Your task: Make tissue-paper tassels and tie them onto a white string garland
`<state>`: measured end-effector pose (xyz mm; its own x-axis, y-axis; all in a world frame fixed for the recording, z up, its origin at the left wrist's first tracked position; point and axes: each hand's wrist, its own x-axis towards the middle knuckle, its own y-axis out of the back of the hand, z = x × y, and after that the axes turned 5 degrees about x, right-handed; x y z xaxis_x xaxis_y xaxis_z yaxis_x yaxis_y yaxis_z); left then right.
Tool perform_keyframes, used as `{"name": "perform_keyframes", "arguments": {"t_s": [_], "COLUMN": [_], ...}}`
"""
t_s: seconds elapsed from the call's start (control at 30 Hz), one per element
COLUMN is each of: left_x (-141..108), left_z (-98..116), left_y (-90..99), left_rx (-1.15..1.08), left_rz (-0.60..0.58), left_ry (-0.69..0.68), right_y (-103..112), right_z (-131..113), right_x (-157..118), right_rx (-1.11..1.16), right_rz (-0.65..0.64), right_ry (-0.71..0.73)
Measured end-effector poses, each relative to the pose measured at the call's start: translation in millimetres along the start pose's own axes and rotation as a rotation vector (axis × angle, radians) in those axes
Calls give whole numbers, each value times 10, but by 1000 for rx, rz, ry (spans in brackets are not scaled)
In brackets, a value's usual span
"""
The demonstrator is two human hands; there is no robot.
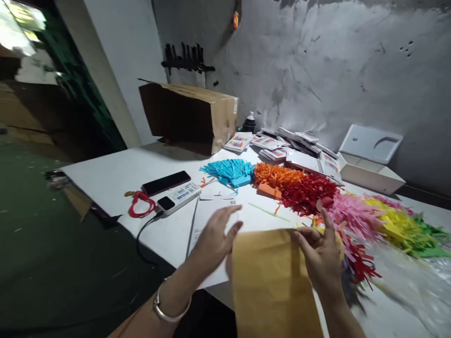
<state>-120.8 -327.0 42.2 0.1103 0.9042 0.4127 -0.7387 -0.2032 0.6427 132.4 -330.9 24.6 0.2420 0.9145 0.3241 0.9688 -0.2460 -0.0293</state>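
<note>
A sheet of brown kraft paper (271, 281) hangs in front of me over the table's near edge. My right hand (322, 253) pinches its upper right corner between thumb and fingers, with the index finger raised. By the upper left corner is my left hand (216, 237), its thumb and fingers apart; a silver bangle sits on that wrist. Beyond the paper lie bundles of fringed tissue paper: blue (230, 171), orange (278, 176), red (310, 192), pink (354, 213) and yellow (391, 223). White printed paper (211, 218) lies flat behind my left hand.
A phone (166, 183), a white power bank (179, 197) and a red cord (141, 205) lie on the left. An open cardboard box (221, 117) stands behind. Printed small boxes (271, 143) pile by the wall, near an open white box (369, 173). Clear plastic (405, 277) covers the right.
</note>
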Motion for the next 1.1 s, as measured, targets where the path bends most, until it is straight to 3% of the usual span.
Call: {"name": "perform_keyframes", "arguments": {"t_s": [0.07, 0.13, 0.2, 0.3, 0.37, 0.47, 0.53, 0.63, 0.7, 0.77, 0.93, 1.03, 1.1], "left_x": [78, 101, 61, -51, -101, -101, -75, -77, -151, -290, -682, -733, -696], "left_z": [-359, -694, -942, -1117, -1140, -1124, -1106, -1038, -925, -749, -275, -94, 14], "left_y": [97, 145, 131, 34, -35, -80, -49, 82, 183, 246, 201, 162, 142], "left_rx": [176, 356, 438, 434, 410, 317, 68, -453, -653, -744, -857, -874, -844], "left_rz": [94, 37, -50, -93, -98, -84, 9, 194, 226, 179, -96, -150, -167], "left_ry": [165, 339, 448, 482, 481, 470, 515, 603, 557, 475, 326, 316, 390], "right_y": [12, 4, -67, -359, -646, -1037, -1171, -1130, -989, -823, -549, -442, -317], "right_z": [177, 362, 499, 568, 559, 564, 598, 622, 559, 424, 78, 37, 21], "right_x": [342, 616, 748, 630, 407, 64, -91, -219, -265, -307, -581, -834, -937], "right_rx": [-143, -395, -618, -722, -746, -853, -829, -650, -481, -278, 195, 208, 145], "right_rz": [-23, -22, -80, -289, -470, -640, -634, -516, -456, -382, -193, -143, -91], "right_ry": [2, 39, 166, 360, 369, 311, 274, 278, 278, 210, -79, -105, -19]}}
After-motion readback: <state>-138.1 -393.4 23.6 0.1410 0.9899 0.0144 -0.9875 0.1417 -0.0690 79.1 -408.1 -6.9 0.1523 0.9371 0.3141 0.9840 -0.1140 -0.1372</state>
